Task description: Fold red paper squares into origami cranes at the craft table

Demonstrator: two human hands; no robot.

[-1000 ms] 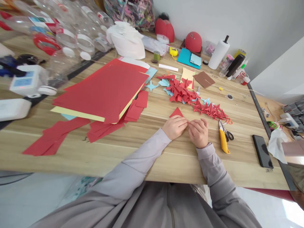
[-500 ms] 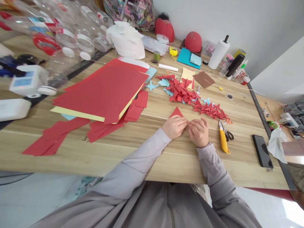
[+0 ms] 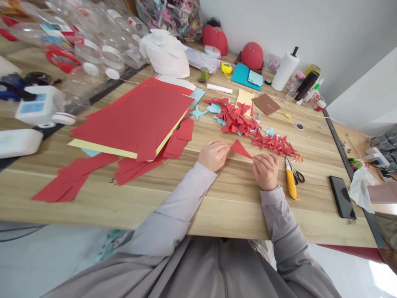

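Observation:
A folded triangle of red paper (image 3: 240, 148) stretches between my two hands, low over the wooden table. Its left corner is pinched in the closed fingers of my left hand (image 3: 214, 155). My right hand (image 3: 266, 169) pinches the right corner, also with fingers closed. Just beyond the triangle lie a heap of folded red paper stars (image 3: 237, 120) and a row of more red stars (image 3: 274, 142). A light blue paper star (image 3: 198, 112) rests left of the heap.
Stacked red sheets (image 3: 136, 120) and red strips (image 3: 74, 176) cover the left side. Near my right hand lie a yellow-handled cutter (image 3: 292, 184) and scissors (image 3: 298, 177). A black phone (image 3: 342, 197) sits by the right edge. Clear plastic bottles (image 3: 108, 41) crowd the far left.
My hands have moved apart, the left one to the left and the right one slightly right. The red triangle, partly covered before, now shows between them with its corners held.

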